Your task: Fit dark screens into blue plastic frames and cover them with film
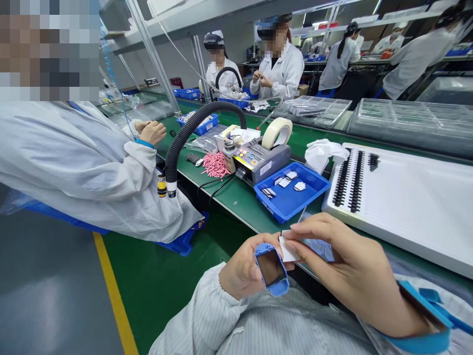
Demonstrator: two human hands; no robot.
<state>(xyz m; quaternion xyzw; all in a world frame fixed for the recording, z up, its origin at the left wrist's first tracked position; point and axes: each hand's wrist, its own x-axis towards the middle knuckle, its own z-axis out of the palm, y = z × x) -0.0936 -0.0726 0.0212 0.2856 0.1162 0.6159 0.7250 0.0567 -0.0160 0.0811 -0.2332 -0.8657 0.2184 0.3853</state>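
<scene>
My left hand (246, 268) is closed round a small blue frame (280, 287) with a dark rectangular screen set in it, facing up. Between thumb and fingers, my right hand (343, 266) pinches a small white square piece (289, 249), close beside the frame's upper right edge. Whether the white piece touches the frame I cannot tell. A blue strap (424, 340) circles my right wrist. Just beyond my hands a shallow blue tray (284, 209) holds several white pieces (284, 181) like the one I pinch.
A tape dispenser (264, 165) carries a cream tape roll (278, 133). Left of it lie pink pieces (215, 165) and a black flexible hose (185, 130) arches over. To the right, a white foam tray (414, 197) holds rows of black parts. A co-worker's sleeve (88, 172) is at left.
</scene>
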